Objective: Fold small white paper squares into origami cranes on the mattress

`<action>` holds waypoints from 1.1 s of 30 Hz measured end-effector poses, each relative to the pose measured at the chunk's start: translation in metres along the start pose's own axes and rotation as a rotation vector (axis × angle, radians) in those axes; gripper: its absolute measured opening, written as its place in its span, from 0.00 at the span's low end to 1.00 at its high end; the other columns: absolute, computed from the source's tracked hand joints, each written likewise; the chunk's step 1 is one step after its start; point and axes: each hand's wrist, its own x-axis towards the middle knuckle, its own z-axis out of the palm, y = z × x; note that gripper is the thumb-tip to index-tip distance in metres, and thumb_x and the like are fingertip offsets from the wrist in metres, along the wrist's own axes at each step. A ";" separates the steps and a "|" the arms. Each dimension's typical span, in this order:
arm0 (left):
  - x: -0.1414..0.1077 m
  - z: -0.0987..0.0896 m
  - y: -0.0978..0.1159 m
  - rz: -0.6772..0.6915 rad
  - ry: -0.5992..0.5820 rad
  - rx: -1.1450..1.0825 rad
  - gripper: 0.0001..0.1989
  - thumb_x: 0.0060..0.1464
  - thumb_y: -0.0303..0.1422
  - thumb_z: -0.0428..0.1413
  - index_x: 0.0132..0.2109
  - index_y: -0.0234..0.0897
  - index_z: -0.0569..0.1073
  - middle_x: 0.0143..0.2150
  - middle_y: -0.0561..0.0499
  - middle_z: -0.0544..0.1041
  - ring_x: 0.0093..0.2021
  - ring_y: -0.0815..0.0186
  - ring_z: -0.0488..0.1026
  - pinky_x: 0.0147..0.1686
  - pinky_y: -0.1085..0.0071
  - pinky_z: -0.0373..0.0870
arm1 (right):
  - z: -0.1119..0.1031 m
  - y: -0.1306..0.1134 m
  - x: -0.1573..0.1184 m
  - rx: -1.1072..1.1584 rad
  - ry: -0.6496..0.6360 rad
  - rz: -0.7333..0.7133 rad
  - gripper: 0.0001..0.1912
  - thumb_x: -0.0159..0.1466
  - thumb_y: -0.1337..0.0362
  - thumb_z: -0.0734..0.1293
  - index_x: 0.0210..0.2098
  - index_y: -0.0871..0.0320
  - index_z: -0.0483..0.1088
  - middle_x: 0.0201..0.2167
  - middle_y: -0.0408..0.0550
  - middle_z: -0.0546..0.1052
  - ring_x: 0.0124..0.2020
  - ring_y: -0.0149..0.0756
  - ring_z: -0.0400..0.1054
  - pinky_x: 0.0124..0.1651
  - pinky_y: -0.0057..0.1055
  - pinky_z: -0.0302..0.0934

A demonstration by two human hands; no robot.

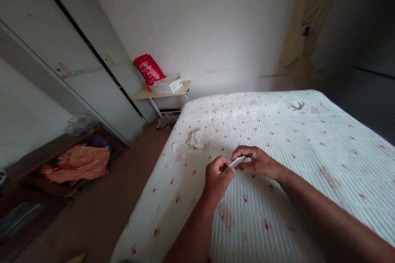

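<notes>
Above the bed, both of my hands pinch a small folded piece of paper. My left hand has its lower left end between thumb and curled fingers. The other end is gripped by my right hand, thumb below and fingers bent over the top. Part of the paper is hidden by the fingers. Beyond my left hand, several torn pieces of printed paper lie in a loose pile on the quilted bed cover, which is white with small red flowers.
A crumpled white scrap lies near the bed's far right corner. At the back left, a small table bears a white box and a red bag. Orange plastic covers a wooden shelf beside the wardrobe.
</notes>
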 end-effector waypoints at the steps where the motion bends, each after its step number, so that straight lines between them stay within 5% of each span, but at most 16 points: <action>1: 0.000 0.000 0.000 0.004 0.003 0.011 0.04 0.43 0.29 0.53 0.26 0.35 0.64 0.18 0.60 0.59 0.19 0.76 0.53 0.19 0.80 0.50 | 0.000 0.000 0.000 -0.009 0.003 -0.023 0.09 0.52 0.67 0.67 0.34 0.59 0.71 0.31 0.44 0.70 0.30 0.31 0.65 0.33 0.27 0.59; 11: 0.001 -0.002 0.006 -0.009 0.031 0.010 0.04 0.41 0.30 0.53 0.25 0.35 0.64 0.18 0.59 0.60 0.19 0.75 0.54 0.19 0.79 0.50 | 0.001 -0.006 -0.001 -0.263 0.059 -0.309 0.02 0.57 0.66 0.66 0.29 0.56 0.72 0.42 0.51 0.69 0.44 0.38 0.65 0.46 0.35 0.59; 17: 0.002 -0.006 0.006 -0.009 0.049 0.078 0.03 0.40 0.30 0.52 0.25 0.35 0.67 0.17 0.59 0.60 0.19 0.75 0.54 0.20 0.78 0.50 | 0.004 -0.007 -0.001 -0.312 0.040 -0.260 0.06 0.60 0.67 0.63 0.28 0.57 0.71 0.41 0.52 0.70 0.42 0.36 0.66 0.45 0.33 0.59; 33: 0.002 -0.006 0.005 0.014 0.030 0.053 0.06 0.42 0.33 0.55 0.25 0.34 0.67 0.17 0.58 0.64 0.19 0.73 0.59 0.20 0.78 0.54 | 0.010 0.008 0.002 0.089 0.125 -0.012 0.04 0.53 0.65 0.67 0.25 0.60 0.67 0.24 0.41 0.69 0.27 0.29 0.63 0.33 0.26 0.57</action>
